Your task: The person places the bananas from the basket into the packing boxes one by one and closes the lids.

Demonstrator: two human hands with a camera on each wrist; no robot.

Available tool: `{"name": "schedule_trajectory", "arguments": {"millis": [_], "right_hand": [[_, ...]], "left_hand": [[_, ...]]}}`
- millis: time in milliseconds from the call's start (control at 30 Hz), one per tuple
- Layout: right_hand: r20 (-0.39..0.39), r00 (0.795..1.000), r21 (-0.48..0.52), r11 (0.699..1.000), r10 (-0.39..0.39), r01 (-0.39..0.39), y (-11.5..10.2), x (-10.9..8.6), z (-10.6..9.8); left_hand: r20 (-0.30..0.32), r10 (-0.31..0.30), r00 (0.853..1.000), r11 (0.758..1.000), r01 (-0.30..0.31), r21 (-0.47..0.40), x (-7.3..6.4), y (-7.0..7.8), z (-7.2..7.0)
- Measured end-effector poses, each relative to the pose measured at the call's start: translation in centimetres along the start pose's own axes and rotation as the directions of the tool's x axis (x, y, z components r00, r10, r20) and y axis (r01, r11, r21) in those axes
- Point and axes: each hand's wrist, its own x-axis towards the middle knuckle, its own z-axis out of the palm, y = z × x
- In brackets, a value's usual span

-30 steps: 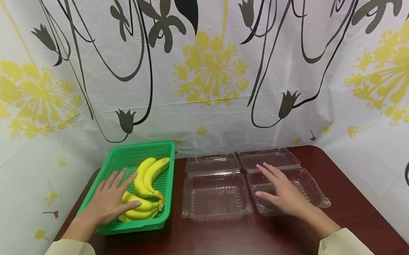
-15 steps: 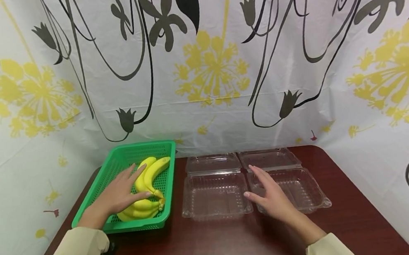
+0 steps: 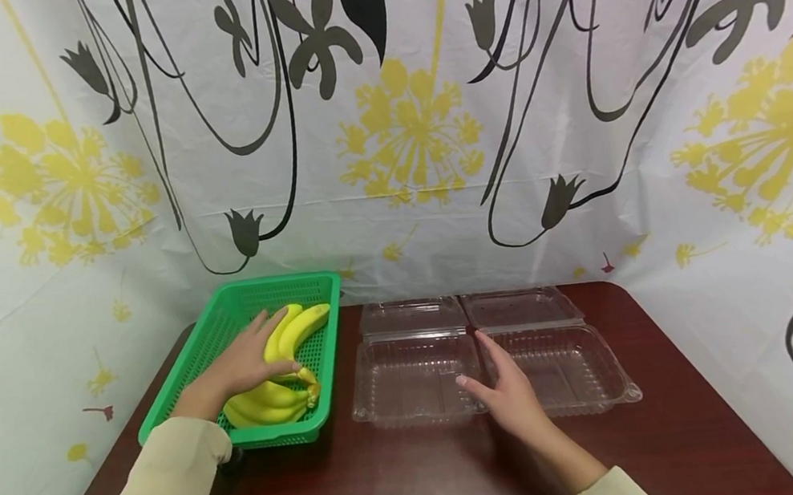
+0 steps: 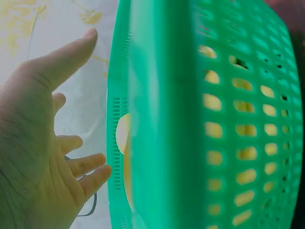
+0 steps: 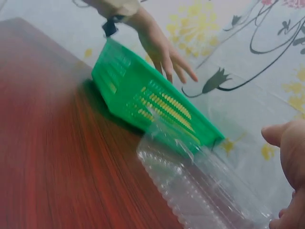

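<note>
My left hand point(image 3: 245, 364) hovers over the green basket point(image 3: 232, 305), fingers spread and holding nothing. Beneath it lies a bunch of bananas point(image 3: 268, 406), partly covered by the hand; a second bunch point(image 3: 307, 329) sits farther back in the basket. In the left wrist view the fingers point(image 4: 93, 181) are loosely extended above the basket's rim. My right hand point(image 3: 510, 397), thumb apart from relaxed fingers, is over the adjoining edges of two lidded clear plastic containers, the left container point(image 3: 411, 383) and the right container point(image 3: 569, 366). Nothing is in its grasp.
Both containers stand with their lids point(image 3: 414, 316) folded back toward the patterned curtain point(image 3: 410, 238). All of this is on a dark red wooden table point(image 3: 392, 482). The basket's raised wall point(image 4: 162, 114) stands close to the left hand.
My left hand has moved right and a little forward over the bananas. My right hand has shifted left, from over the right container to the edge between the two. Basket and containers stay put.
</note>
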Motion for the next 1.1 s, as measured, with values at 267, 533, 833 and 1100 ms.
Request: {"name": "schedule_trajectory", "arguments": {"millis": [267, 533, 833, 1100], "right_hand": [[-0.01, 1.0, 0.065, 0.998, 0.023, -0.022, -0.9, -0.4, 1.4], [-0.045, 0.999, 0.046, 0.999, 0.003, -0.001, -0.4, -1.0, 2.5], [-0.052, 0.998, -0.018, 0.999, 0.033, -0.034, 0.3, -0.9, 2.8], [-0.05, 0.999, -0.008, 1.0, 0.022, -0.023, 0.4, -1.1, 3.0]], "left_hand": [[0.038, -0.05, 0.998, 0.995, 0.053, -0.082, 1.4, 0.0, 0.1], [0.087, -0.075, 0.993, 0.986, 0.087, -0.145, 2.1, -0.1, 0.2], [0.127, -0.093, 0.988, 0.97, 0.119, -0.214, 2.1, -0.6, 0.8], [0.175, -0.193, 0.965, 0.957, 0.225, -0.185, 1.3, -0.6, 1.1]]}}
